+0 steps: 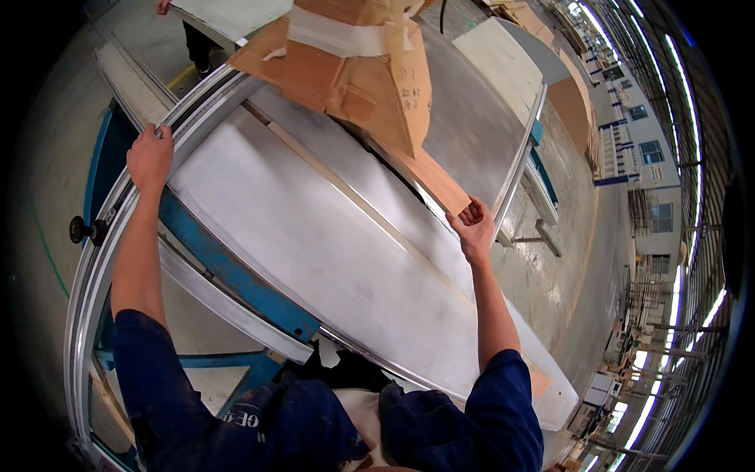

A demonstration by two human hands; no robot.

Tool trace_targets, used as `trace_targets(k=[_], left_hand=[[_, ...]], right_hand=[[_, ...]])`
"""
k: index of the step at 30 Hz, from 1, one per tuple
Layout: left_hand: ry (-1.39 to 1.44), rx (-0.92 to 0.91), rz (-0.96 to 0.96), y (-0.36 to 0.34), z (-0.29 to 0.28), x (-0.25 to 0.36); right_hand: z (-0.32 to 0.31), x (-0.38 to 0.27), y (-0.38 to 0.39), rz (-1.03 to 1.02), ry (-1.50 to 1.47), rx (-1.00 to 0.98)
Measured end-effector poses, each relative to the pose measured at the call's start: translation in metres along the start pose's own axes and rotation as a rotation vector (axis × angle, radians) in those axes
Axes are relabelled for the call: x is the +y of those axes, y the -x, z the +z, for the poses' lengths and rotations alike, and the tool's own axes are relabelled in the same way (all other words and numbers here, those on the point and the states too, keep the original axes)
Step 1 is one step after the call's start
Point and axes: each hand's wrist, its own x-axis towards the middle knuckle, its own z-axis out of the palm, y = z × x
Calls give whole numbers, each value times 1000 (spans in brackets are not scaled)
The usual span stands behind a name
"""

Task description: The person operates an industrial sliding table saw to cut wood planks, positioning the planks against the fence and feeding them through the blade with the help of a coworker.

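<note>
My left hand (pixel 149 160) is closed over the edge of a long silver metal rail (pixel 206 116) at the left of a sliding table saw. At the right, my right hand (pixel 472 228) grips the near end of a flat reddish-brown wooden board (pixel 431 178), its fingers curled around the edge. The board lies slantwise on the grey metal saw table (pixel 314 228), next to a dark slot. Its far end is hidden under a taped cardboard cover (pixel 346 79) above the table.
A black knob (pixel 79 230) sticks out of the rail at left. A blue frame beam (pixel 236 259) runs along the table. Another person's hand (pixel 163 6) shows beside a pale panel (pixel 228 14) at the far left. Brown sheets (pixel 570 114) stand beyond the table at right.
</note>
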Motion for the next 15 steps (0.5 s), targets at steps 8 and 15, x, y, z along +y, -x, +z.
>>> trace_targets(k=[8, 15], left_hand=[[21, 51, -1, -4, -7, 1], [21, -3, -43, -2, -12, -7]], right_hand=[[76, -1, -117, -124, 103, -32], [102, -5, -168, -182, 236, 10]])
